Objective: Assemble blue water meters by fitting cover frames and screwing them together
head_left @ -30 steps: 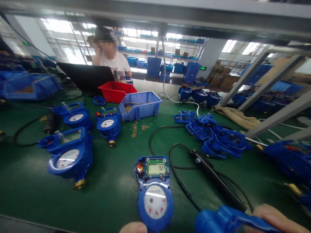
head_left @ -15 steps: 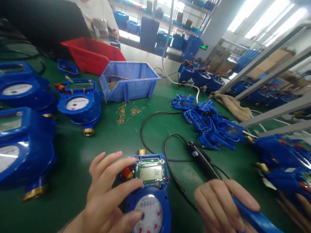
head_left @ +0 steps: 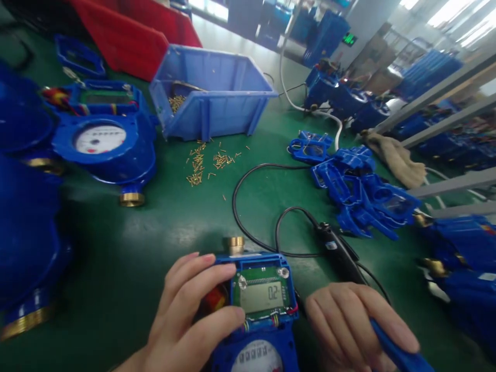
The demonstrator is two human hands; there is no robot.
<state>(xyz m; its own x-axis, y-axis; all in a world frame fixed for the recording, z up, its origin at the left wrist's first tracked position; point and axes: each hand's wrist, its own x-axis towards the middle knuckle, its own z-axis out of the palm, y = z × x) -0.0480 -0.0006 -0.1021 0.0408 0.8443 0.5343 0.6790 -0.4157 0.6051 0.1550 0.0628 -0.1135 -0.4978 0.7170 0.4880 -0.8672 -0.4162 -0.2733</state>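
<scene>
A blue water meter [head_left: 263, 310] lies on the green mat at the bottom centre, its cover off. Its green circuit board and small display reading "02" show. My left hand [head_left: 186, 320] rests on the meter's left side, fingers curled over the board's edge and a red part. My right hand [head_left: 349, 323] is closed around a blue plastic cover piece [head_left: 395, 354] just right of the meter. A black electric screwdriver [head_left: 341, 253] with its cable lies on the mat beyond my right hand.
A blue bin [head_left: 211, 90] holding brass screws stands at the back, with loose screws [head_left: 203, 163] spilled before it. A red bin [head_left: 127, 33] sits behind. Other blue meters [head_left: 101, 142] lie at left. A pile of blue covers [head_left: 360, 188] and a cloth [head_left: 395, 157] lie at right.
The view has tipped down and closer to the table. My left hand came onto the meter and now grips its left side; my right hand stays closed on the blue cover.
</scene>
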